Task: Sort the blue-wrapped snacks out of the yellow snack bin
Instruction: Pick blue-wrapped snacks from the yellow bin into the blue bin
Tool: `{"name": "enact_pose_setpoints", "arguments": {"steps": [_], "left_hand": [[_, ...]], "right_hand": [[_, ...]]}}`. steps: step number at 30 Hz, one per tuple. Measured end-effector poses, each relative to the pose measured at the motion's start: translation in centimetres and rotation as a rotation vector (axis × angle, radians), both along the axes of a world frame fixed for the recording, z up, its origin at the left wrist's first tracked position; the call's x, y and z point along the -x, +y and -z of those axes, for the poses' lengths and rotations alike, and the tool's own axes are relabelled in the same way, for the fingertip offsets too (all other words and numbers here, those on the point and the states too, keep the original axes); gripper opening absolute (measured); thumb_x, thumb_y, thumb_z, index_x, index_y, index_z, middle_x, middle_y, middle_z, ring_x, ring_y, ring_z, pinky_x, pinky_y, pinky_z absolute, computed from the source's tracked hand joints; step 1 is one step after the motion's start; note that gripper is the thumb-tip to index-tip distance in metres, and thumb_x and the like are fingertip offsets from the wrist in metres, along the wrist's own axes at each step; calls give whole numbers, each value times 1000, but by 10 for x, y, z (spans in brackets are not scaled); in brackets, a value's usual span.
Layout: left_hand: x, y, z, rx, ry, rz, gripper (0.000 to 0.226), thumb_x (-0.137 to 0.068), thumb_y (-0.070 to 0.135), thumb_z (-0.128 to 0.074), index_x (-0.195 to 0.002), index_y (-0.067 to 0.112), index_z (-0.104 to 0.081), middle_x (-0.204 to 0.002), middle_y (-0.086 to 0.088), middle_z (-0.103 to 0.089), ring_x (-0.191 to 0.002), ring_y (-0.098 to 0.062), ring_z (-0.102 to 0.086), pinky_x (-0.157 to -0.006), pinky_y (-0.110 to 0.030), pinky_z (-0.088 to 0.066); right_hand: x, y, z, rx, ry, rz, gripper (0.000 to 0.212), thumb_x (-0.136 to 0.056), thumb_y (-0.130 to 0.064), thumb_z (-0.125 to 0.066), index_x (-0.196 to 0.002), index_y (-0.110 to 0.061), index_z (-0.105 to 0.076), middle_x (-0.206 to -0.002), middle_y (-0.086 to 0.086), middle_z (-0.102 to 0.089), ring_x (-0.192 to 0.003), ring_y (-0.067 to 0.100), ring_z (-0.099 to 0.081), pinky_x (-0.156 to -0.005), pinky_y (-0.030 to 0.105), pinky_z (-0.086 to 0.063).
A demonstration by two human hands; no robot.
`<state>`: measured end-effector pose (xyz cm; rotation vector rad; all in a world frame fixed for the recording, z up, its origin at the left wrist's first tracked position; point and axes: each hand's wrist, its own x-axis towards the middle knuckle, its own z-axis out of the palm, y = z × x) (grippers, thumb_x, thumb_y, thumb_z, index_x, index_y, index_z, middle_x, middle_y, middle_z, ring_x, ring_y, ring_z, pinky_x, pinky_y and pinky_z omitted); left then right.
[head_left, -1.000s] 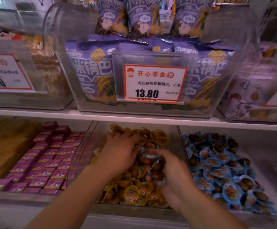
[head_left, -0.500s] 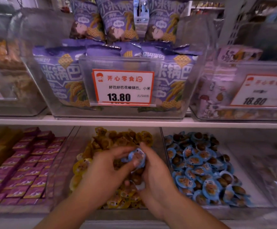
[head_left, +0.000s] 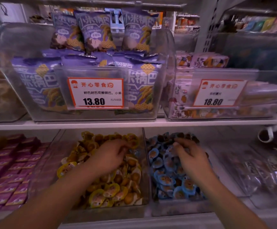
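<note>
Across the middle of the frame runs a white store shelf (head_left: 134, 123) with clear bins above and below it. Half a second ago both hands met over the yellow snack bin (head_left: 101, 210), pinching one blue snack. Now the left hand (head_left: 109, 157) rests on the yellow snacks, fingers curled; what it holds I cannot tell. At lower right, the right hand (head_left: 192, 158) hovers over the blue snacks (head_left: 167, 180), fingers loose. Price tags (head_left: 95, 92) read 13.80 and 18.80.
</note>
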<state>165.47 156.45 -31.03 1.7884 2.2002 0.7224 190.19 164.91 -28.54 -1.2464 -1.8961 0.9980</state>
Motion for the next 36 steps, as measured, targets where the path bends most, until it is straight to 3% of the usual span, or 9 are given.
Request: {"name": "enact_pose_setpoints", "arguments": {"steps": [4, 8, 11, 13, 18, 22, 27, 32, 36], "left_hand": [[-4, 48, 20, 251, 87, 173, 31, -91, 16, -57, -121, 19, -66, -122, -7, -67, -109, -24, -63, -92, -33, -51], [3, 78, 39, 337, 246, 174, 47, -88, 40, -58, -132, 22, -53, -132, -8, -59, -115, -26, -60, -98, -37, -49], [5, 82, 52, 350, 498, 156, 65, -86, 37, -58, -145, 21, -36, -146, -12, -42, -119, -34, -55, -99, -42, -48], [6, 75, 63, 404, 570, 106, 77, -88, 29, -58, -154, 21, -20, -157, -11, -24, -123, -38, -51, -101, -43, -45], [22, 65, 51, 440, 566, -18, 47, -93, 38, -52, -136, 21, -48, -143, -12, -37, -118, -33, -53, -98, -43, -45], [30, 46, 35, 309, 378, -7, 33, -84, 33, -65, -111, 14, -65, -116, -11, -60, -104, -29, -61, -86, -34, -50], [55, 21, 7, 252, 197, -71, 10, -81, 19, -67, -86, 19, -76, -102, -3, -72, -99, -21, -65, -85, -28, -51], [60, 9, 5, 229, 217, 6, 29, -89, 27, -62, -115, 24, -72, -123, -2, -67, -113, -22, -62, -95, -30, -48], [50, 22, 12, 446, 343, 53, 55, -84, 61, -55, -133, 35, -54, -133, 2, -61, -118, -23, -58, -97, -38, -50]], "right_hand": [[20, -14, 13, -30, 127, -85, 18, -98, -28, -53, -102, -41, -65, -97, -21, -64, -86, -4, -61, -70, 10, -46], [46, -35, 29, -196, 47, -234, 23, -99, -28, -49, -116, -30, -64, -105, -21, -57, -99, -5, -53, -85, 12, -44], [47, -25, 33, -109, 111, -187, 19, -98, -24, -51, -110, -30, -64, -106, -18, -58, -100, -7, -54, -83, 8, -42], [45, -20, 35, 5, 184, -146, 18, -97, -19, -53, -106, -27, -67, -106, -10, -64, -97, -1, -59, -86, 18, -48], [41, -18, 38, 50, 181, -141, 18, -96, -23, -54, -105, -33, -66, -106, -6, -65, -86, 2, -63, -71, 15, -52], [41, -21, 35, -52, 119, -154, 17, -96, -22, -56, -107, -31, -67, -110, -12, -61, -101, 1, -57, -88, 21, -49], [45, -22, 32, -78, 150, -154, 18, -95, -20, -57, -107, -30, -66, -109, -9, -62, -98, 2, -59, -83, 21, -50], [50, -22, 31, -230, 113, -150, 18, -95, -17, -56, -109, -24, -67, -110, -11, -60, -103, -7, -53, -79, 4, -40], [54, -23, 33, -245, 116, -140, 19, -95, -16, -56, -109, -24, -67, -109, -10, -61, -101, -6, -54, -79, 7, -42]]}}
